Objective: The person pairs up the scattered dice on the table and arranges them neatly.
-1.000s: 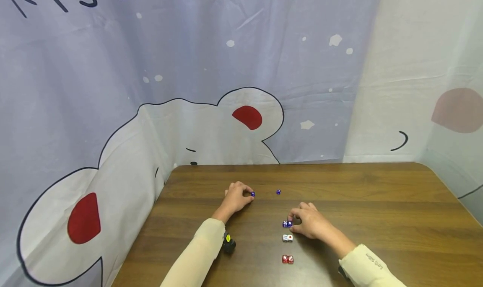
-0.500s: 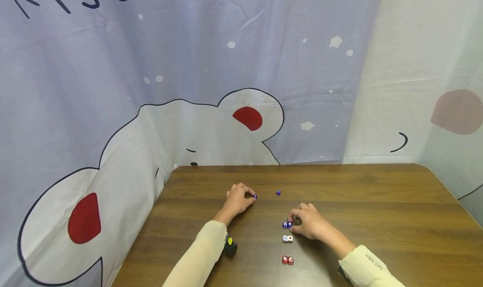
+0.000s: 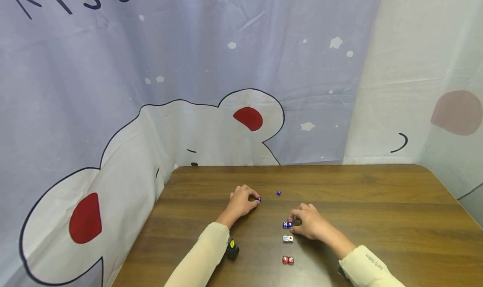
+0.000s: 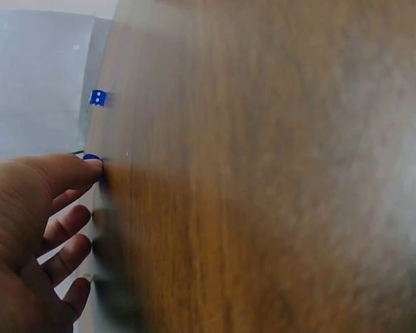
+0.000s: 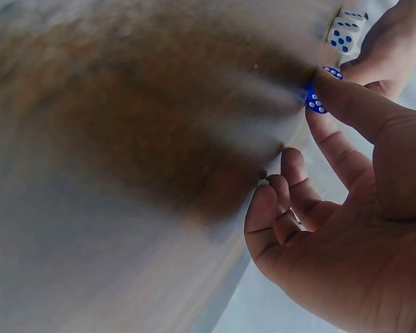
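Dice work on a brown wooden table (image 3: 358,195). Left hand (image 3: 241,201) pinches a small blue die (image 3: 259,199) at its fingertips, low over the wood, other fingers loosely curled; a second loose blue die (image 3: 278,192) sits just beyond, apart from it. Right hand (image 3: 311,222) rests beside a pair of blue dice (image 3: 287,224), fingertips on the nearer one, remaining fingers curled. Below them, in a column: a white pair (image 3: 287,238), then a red pair (image 3: 287,259). Judgement: carry the pinched die low and set it flat, square to the column, while the right hand steadies the blue pair against nudging. Head view alone shows the full column and spacing. Right wrist view shows pips on the pressed die and a white die (image 5: 347,31) close by; left wrist view, blurred, shows mostly the fingertip on the die, grip unclear there.
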{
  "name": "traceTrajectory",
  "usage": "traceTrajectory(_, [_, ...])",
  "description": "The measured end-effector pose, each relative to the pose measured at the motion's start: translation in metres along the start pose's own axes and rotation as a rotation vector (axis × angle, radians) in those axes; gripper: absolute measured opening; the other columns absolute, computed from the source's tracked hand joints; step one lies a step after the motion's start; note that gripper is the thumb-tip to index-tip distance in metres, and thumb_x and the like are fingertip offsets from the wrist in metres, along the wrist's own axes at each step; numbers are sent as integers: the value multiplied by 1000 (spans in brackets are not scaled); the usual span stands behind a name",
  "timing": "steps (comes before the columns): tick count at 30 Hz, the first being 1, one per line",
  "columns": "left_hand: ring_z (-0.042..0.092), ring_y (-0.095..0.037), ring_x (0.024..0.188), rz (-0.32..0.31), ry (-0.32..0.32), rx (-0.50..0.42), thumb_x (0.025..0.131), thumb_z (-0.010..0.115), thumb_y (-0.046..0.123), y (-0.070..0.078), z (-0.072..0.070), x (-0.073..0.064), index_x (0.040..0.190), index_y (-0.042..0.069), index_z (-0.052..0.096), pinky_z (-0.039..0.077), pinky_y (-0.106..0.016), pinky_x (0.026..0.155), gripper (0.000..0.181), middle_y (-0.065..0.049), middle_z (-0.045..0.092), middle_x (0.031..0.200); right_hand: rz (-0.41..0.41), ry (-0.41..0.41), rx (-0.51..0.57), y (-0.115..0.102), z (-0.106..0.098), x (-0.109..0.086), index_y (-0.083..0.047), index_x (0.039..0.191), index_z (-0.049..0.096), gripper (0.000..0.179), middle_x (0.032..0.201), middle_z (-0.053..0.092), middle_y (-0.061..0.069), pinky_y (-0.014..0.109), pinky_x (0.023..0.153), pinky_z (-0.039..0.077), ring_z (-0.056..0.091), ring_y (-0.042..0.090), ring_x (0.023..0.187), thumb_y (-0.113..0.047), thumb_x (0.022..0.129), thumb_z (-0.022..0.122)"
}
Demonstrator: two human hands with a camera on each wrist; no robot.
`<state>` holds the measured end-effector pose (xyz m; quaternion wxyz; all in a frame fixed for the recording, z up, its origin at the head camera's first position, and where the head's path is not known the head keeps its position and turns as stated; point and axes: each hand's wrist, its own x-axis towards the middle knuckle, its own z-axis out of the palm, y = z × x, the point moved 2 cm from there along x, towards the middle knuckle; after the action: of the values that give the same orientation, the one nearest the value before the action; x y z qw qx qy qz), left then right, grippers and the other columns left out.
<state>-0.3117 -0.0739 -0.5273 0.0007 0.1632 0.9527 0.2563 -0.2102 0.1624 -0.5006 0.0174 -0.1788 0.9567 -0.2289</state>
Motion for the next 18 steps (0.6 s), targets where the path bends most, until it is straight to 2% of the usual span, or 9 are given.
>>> traceTrajectory(18, [52,-21,109,32,-38,20,90,77,30,19,8,-7,95,23,76,37,-47,90,9,3,62,112,-17,-9,5,2,0,2,-23,86,63,25,89,51,-5,36,77,40,43,19,89,-22,76,87])
